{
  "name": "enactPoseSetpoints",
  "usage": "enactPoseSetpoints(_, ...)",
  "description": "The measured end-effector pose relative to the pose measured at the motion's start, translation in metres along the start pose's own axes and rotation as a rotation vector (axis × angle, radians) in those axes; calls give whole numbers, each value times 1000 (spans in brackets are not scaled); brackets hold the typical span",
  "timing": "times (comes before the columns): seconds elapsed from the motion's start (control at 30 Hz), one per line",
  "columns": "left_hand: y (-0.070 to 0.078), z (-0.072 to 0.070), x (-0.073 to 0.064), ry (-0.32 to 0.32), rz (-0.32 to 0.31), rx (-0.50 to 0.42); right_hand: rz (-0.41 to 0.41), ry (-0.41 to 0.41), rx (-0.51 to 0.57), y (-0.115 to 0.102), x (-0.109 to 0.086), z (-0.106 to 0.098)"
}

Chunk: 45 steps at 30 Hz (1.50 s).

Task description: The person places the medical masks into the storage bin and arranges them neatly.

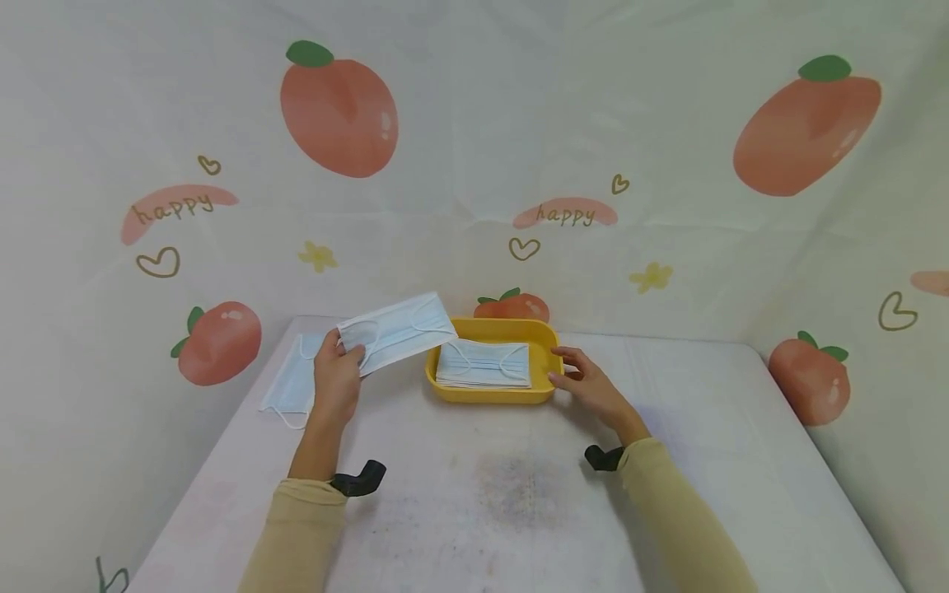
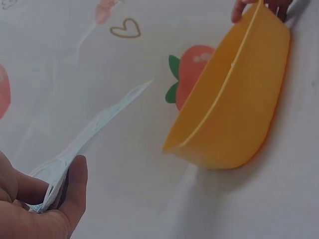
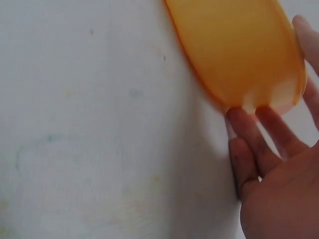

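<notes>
My left hand pinches a pale blue face mask by one end, raised above the table and tilted, its far end near the yellow tray's left rim. The left wrist view shows the mask edge-on between thumb and fingers. In the yellow tray lies a stack of blue face masks with white ear loops. My right hand holds the tray's right end, fingertips at the rim and against the outer wall.
Another blue mask lies flat on the white table at the left, partly hidden behind my left hand. A white cloth backdrop printed with peaches hangs behind and at both sides.
</notes>
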<state>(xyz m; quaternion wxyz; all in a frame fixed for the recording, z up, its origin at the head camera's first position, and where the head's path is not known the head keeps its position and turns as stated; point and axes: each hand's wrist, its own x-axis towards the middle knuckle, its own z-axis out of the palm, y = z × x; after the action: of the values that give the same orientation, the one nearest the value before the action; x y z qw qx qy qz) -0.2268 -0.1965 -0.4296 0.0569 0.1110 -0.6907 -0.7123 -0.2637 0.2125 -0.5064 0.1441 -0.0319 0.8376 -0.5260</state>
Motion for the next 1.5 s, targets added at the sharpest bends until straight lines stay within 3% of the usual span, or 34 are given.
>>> enactPoseSetpoints(0.33, 6, 15, 3, -76, -1, -9, 15, -29, 72, 10, 1, -3)
enactPoseSetpoints(0.7, 12, 43, 17, -161, -35, 63, -34, -73, 183, 15, 0, -3)
enactPoseSetpoints(0.97, 12, 65, 27, -209, -42, 87, -31, -66, 199, 16, 1, -3)
enactPoseSetpoints(1.23, 4, 87, 39, -229, -77, 143, -13, -53, 177, 17, 3, -3)
enactPoseSetpoints(1.5, -9, 104, 43, -244, -104, 184, -20, -47, 208, 17, 4, -2)
